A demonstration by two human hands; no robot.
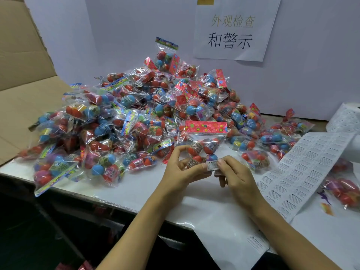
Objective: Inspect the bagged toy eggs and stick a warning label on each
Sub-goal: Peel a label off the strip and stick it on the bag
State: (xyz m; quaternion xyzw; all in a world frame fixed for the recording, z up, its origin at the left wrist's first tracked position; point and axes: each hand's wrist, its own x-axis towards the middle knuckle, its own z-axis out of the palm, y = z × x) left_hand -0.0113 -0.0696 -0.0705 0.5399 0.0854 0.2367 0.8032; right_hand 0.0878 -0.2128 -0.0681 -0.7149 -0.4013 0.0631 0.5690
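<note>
I hold one clear bag of toy eggs upright over the white table; its pink header card points up. My left hand grips the bag's lower left corner. My right hand pinches a small white warning label against the bag's bottom edge. A long sheet of warning labels lies to the right of my hands.
A big heap of bagged eggs covers the table's back and left. More bags lie at the right edge beside a label roll. A cardboard box flap stands left. A paper sign hangs on the white wall.
</note>
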